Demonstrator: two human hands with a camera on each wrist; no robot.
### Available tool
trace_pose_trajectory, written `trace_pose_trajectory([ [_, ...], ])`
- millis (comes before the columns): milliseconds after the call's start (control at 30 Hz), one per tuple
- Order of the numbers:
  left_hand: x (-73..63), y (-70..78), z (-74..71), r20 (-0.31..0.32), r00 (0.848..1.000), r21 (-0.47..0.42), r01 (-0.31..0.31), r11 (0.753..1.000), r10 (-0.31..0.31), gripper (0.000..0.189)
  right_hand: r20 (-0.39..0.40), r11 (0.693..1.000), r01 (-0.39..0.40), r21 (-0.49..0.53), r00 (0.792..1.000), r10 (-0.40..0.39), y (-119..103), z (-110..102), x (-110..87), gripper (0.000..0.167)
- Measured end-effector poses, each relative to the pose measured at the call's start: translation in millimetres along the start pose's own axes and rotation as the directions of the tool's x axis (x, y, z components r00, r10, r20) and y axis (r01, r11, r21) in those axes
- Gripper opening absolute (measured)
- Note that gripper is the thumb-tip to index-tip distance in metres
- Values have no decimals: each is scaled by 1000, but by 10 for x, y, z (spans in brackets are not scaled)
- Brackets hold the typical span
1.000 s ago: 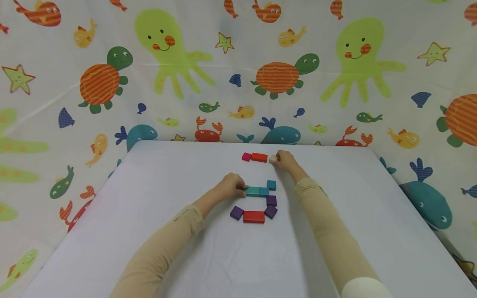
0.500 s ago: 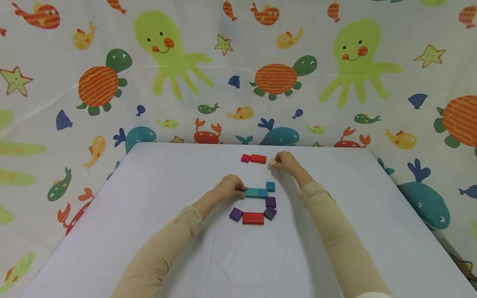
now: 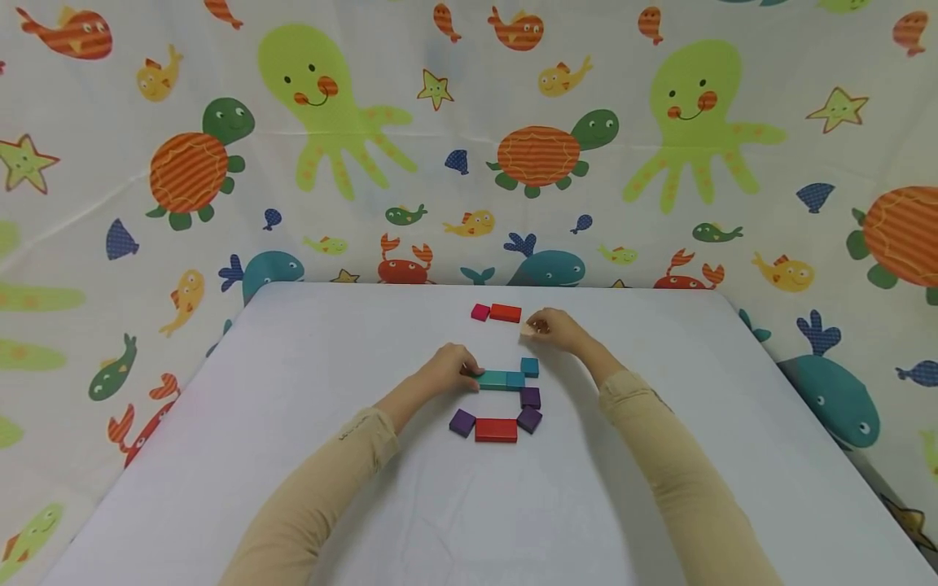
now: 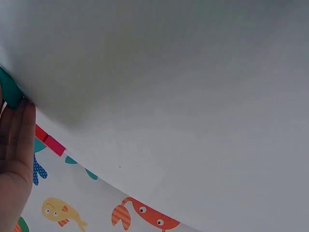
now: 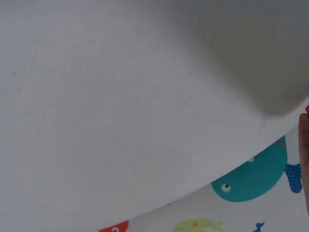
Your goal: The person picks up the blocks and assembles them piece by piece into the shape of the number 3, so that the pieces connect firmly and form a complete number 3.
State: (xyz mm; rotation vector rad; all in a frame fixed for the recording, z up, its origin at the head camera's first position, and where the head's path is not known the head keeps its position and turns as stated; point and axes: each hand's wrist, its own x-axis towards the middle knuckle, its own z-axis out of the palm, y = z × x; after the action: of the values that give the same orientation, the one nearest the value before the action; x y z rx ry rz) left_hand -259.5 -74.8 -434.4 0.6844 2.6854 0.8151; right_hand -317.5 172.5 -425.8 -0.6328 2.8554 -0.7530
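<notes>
In the head view my left hand [image 3: 447, 370] pinches the left end of a row of blocks, made of a teal-green block [image 3: 491, 380] and a blue block [image 3: 516, 381]. The left wrist view shows a dark green block [image 4: 10, 89] at those fingertips. My right hand [image 3: 563, 330] holds a small pale block [image 3: 526, 330] between thumb and fingers, just right of and nearer than a long orange-red block [image 3: 506, 313]. Another blue block [image 3: 530, 368] touches the row's right end from behind. Only an edge of the right hand [image 5: 304, 150] appears in the right wrist view.
Left of the orange-red block lies a pink block [image 3: 479, 312]. Nearer me, a purple block [image 3: 530, 398], two tilted purple blocks [image 3: 462, 423] and a long red block [image 3: 496, 430] continue the figure. A sea-animal cloth [image 3: 454, 98] hangs behind the white table [image 3: 330, 334].
My right hand has drawn the pale block nearer to me and slightly left, away from the far row. The left hand stays at the green block. The head view has shifted slightly.
</notes>
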Motion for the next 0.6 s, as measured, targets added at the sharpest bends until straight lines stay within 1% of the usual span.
trace_pose_trajectory([
  [233,-5,2,-4,2,1000,-3,7,1000,-7,29,65,999,0,46,998,-3,-14,39,-25,28],
  [433,9,-13,5,8,1000,-7,11,1000,-11,28,92,997,57,48,994,-61,-5,49,-40,26],
  [600,2,-9,4,3,1000,-10,2,1000,-2,28,129,998,42,52,991,-49,-25,37,-49,27],
])
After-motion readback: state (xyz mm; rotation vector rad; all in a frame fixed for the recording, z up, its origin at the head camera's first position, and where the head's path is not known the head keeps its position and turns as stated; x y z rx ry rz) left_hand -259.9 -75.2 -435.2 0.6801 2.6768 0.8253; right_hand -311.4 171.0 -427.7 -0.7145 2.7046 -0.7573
